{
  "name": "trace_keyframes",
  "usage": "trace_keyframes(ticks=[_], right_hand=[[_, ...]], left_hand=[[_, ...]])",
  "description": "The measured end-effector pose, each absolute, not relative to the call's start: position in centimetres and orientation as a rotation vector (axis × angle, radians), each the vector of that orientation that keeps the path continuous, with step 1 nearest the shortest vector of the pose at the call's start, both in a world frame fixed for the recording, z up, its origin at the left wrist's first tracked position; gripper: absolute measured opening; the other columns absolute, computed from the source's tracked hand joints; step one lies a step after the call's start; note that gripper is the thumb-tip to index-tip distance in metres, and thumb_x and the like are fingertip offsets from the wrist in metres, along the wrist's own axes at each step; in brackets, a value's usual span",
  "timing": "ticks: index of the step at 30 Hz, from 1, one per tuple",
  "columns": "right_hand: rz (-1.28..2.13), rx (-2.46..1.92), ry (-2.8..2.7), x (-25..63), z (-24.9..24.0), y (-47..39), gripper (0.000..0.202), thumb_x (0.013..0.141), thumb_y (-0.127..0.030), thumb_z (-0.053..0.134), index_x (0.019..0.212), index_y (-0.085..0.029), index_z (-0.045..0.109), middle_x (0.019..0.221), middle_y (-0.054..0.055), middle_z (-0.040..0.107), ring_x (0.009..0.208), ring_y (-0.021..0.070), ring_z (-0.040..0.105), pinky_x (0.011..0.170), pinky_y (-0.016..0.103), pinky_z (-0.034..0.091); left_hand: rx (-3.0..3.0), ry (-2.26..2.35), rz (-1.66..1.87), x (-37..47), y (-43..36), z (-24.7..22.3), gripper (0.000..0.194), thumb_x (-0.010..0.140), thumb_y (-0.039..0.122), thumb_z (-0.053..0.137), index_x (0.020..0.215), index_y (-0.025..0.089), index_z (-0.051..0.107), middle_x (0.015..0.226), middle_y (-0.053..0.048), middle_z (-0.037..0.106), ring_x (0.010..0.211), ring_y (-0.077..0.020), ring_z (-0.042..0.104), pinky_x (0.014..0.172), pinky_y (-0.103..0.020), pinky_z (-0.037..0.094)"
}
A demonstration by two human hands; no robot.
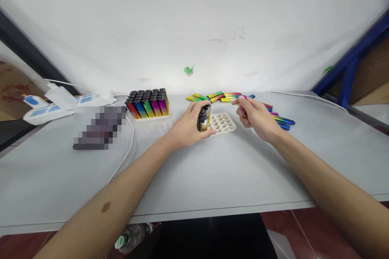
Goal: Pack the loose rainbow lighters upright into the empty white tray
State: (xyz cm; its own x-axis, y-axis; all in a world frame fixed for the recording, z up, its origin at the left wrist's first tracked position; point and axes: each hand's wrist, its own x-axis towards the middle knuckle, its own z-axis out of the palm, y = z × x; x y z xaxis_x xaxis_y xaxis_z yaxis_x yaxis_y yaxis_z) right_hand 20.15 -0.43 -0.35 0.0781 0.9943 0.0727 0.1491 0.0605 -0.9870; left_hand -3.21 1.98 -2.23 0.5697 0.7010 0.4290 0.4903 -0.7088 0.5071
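My left hand (190, 126) curls around a few upright lighters (204, 122) at the left end of a white grid tray (226, 120). Its thumb lies along the tray's near edge, and its fingers hide part of the lighters. Rows of unfilled sockets show in the rest of the tray. Just right of the tray, my right hand (257, 116) is closed in a pinch on a shiny lighter (244, 98); only its magenta end shows, the rest being covered by the fingers. Loose metallic lighters (282, 120) lie beside and beyond this hand.
Further left stands a tray packed with colourful lighters (148, 107). More loose lighters (209, 97) lie near the wall. A pixelated dark object (101, 127), a white cable (130, 145) and a power strip (51, 112) occupy the left side. A bottle (133, 238) is below the table edge.
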Motion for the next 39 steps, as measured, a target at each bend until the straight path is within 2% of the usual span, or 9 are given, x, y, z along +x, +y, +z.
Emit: trace_keyframes(ticks=[4,7,12,15,20,25,29,35,39], right_hand=[[1.143,-1.317,-1.265,19.8,-0.3,-0.5,0.059,0.087,-0.075,0.046,0.071,-0.019,0.056,0.057,-0.005,0.034,0.042,0.0069,0.025,0.039,0.024,0.018],[1.142,-1.331,-1.271,19.6,-0.2,-0.6,0.062,0.087,-0.077,0.042,0.069,-0.019,0.055,0.055,-0.004,0.036,0.041,0.0075,0.026,0.038,0.025,0.019],[1.057,-1.293,-1.309,19.5,-0.2,-0.8,0.055,0.087,-0.073,0.05,0.073,-0.02,0.052,0.065,0.0,0.054,0.048,0.0092,0.042,0.041,0.023,0.03],[1.06,-1.214,-1.333,19.4,-0.2,-1.0,0.047,0.084,-0.068,0.059,0.08,-0.023,0.047,0.065,-0.003,0.054,0.051,0.0106,0.048,0.043,0.022,0.035],[1.118,-1.196,-1.279,19.4,-0.3,-1.1,0.044,0.085,-0.068,0.059,0.089,-0.025,0.051,0.059,-0.008,0.037,0.044,0.0081,0.034,0.04,0.021,0.025],[1.153,-1.241,-1.242,19.7,-0.2,-0.8,0.059,0.085,-0.079,0.042,0.075,-0.022,0.052,0.06,-0.003,0.045,0.047,0.0109,0.038,0.041,0.025,0.028],[1.188,-1.245,-1.226,19.8,-0.1,-0.7,0.063,0.084,-0.082,0.038,0.067,-0.022,0.049,0.056,-0.001,0.045,0.047,0.0121,0.038,0.042,0.027,0.028],[1.293,-1.211,-1.188,19.7,-0.1,-0.8,0.053,0.09,-0.068,0.044,0.062,-0.023,0.044,0.045,-0.006,0.026,0.04,0.0096,0.018,0.04,0.026,0.015],[1.326,-1.202,-1.15,19.6,0.0,-0.9,0.044,0.093,-0.052,0.041,0.059,-0.023,0.039,0.043,-0.007,0.023,0.04,0.0092,0.014,0.039,0.024,0.013]], left_hand=[[2.492,0.902,0.878,-2.8,1.5,-2.4,0.078,0.078,0.037,0.075,0.143,0.026,0.033,0.143,-0.011,0.046,0.134,-0.0292,0.047,0.113,-0.046,0.041],[2.508,0.83,0.844,-2.4,0.8,-2.4,0.079,0.078,0.038,0.075,0.143,0.03,0.032,0.144,-0.01,0.044,0.134,-0.0299,0.048,0.113,-0.048,0.042],[2.491,0.835,0.786,-2.0,-0.2,-2.1,0.077,0.079,0.038,0.075,0.143,0.031,0.033,0.144,-0.009,0.045,0.131,-0.0298,0.05,0.11,-0.048,0.045],[2.486,0.841,0.782,-1.8,-0.4,-2.0,0.076,0.079,0.037,0.075,0.143,0.031,0.034,0.144,-0.009,0.045,0.132,-0.0299,0.05,0.109,-0.047,0.046],[2.484,0.848,0.774,-1.7,-0.4,-2.0,0.077,0.079,0.037,0.075,0.143,0.031,0.033,0.143,-0.009,0.045,0.13,-0.0297,0.051,0.109,-0.048,0.046],[2.475,0.853,0.752,-1.7,-0.4,-2.0,0.077,0.079,0.038,0.075,0.143,0.031,0.033,0.144,-0.009,0.045,0.129,-0.0302,0.052,0.108,-0.048,0.046],[2.473,0.86,0.752,-1.7,-0.5,-2.0,0.077,0.079,0.039,0.074,0.144,0.031,0.033,0.144,-0.009,0.045,0.128,-0.0302,0.052,0.107,-0.049,0.046],[2.472,0.851,0.763,-1.7,-0.5,-2.0,0.077,0.079,0.038,0.074,0.143,0.033,0.033,0.142,-0.009,0.045,0.128,-0.0307,0.053,0.106,-0.049,0.047],[2.473,0.855,0.756,-1.7,-0.4,-2.0,0.077,0.079,0.038,0.074,0.143,0.032,0.032,0.141,-0.009,0.045,0.128,-0.0303,0.052,0.105,-0.048,0.048]])
